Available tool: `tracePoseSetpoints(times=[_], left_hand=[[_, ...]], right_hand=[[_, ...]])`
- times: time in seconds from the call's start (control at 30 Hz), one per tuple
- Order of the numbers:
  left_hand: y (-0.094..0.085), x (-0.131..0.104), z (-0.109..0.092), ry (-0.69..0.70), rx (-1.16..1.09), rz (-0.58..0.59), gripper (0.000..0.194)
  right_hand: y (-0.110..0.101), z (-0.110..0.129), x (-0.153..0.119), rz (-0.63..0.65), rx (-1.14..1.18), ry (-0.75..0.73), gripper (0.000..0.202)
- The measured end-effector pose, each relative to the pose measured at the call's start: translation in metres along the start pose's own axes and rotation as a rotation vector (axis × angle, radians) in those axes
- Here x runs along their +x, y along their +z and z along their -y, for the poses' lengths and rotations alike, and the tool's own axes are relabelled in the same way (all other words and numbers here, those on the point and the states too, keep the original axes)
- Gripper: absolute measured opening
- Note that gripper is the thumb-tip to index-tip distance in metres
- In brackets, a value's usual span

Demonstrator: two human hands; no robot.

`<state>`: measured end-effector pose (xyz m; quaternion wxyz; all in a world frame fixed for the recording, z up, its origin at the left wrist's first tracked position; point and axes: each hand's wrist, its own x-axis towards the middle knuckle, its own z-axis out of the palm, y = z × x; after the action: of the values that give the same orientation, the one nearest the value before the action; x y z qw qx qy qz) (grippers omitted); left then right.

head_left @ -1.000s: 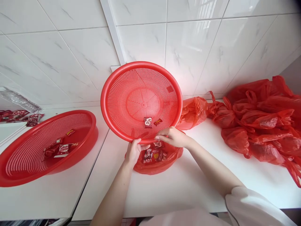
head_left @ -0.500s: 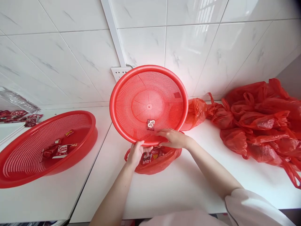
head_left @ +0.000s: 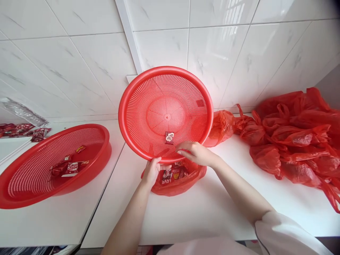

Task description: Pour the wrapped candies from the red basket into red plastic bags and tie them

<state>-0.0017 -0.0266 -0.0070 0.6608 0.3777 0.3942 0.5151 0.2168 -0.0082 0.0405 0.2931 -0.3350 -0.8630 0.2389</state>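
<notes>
A round red mesh basket is tilted toward me over an open red plastic bag. My left hand grips the basket's lower rim, thumb on top. Inside the basket lies one small dark red packet with a pale print. My right hand reaches over the lower right rim, just right of the packet, its fingers bent and apart with nothing seen between them. Printed packets show in the bag, one reading LOVE.
On the left a second red basket leans with several packets inside. Red packets and a clear plastic tray lie behind it. Several filled red bags are piled at the right. A tiled wall stands behind.
The basket has risen slightly and come nearer. My right hand has lifted off the rim, its thumb now inside the basket. More of the bag's packets show.
</notes>
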Motion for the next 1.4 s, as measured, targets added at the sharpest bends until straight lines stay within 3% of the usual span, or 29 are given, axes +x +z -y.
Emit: tracePoseSetpoints(times=[0.13,0.23,0.33,0.5,0.6,0.67,0.73,0.8,0.97,1.13,1.27,1.33,1.4], left_hand=[[0.002,-0.003,0.005,-0.032,0.044,0.022,0.031],[0.002,-0.003,0.009,-0.046,0.041,0.036,0.032],[0.002,-0.002,0.010,-0.037,0.036,0.006,0.029],[-0.001,0.003,0.006,0.035,0.000,-0.069,0.026],[-0.007,0.007,0.002,0.099,-0.020,-0.118,0.029],[-0.012,0.009,0.000,0.119,-0.030,-0.129,0.029],[-0.017,0.011,-0.003,0.129,-0.050,-0.128,0.030],[-0.020,0.012,-0.006,0.141,-0.080,-0.138,0.030],[-0.020,0.010,-0.012,0.147,-0.114,-0.129,0.028],[-0.019,0.004,-0.013,0.083,-0.032,-0.011,0.033],[-0.030,0.001,-0.023,0.182,0.179,0.115,0.056],[-0.039,0.000,-0.033,0.364,0.367,-0.061,0.059],[-0.051,-0.002,-0.044,0.575,0.643,-0.450,0.061]], right_hand=[[0.012,-0.008,0.001,-0.035,-0.240,0.065,0.048],[0.023,-0.011,-0.001,0.081,-0.314,0.173,0.065],[0.026,-0.011,-0.001,0.170,-0.259,0.166,0.073],[0.010,-0.005,-0.001,0.140,-0.029,0.025,0.031],[-0.001,0.002,-0.002,0.072,0.184,0.093,0.031],[-0.005,0.007,-0.003,0.116,0.295,0.119,0.035],[-0.006,0.010,-0.005,0.166,0.272,0.120,0.039],[-0.005,0.011,-0.006,0.155,0.098,0.146,0.041],[-0.002,0.004,-0.005,-0.022,-0.255,0.219,0.047],[0.002,-0.002,-0.002,-0.358,-0.259,0.248,0.028],[-0.008,-0.006,-0.003,-0.668,-0.229,0.177,0.024],[-0.018,-0.006,-0.005,-0.773,-0.219,0.171,0.026],[-0.027,-0.007,-0.008,-0.839,-0.187,0.194,0.028]])
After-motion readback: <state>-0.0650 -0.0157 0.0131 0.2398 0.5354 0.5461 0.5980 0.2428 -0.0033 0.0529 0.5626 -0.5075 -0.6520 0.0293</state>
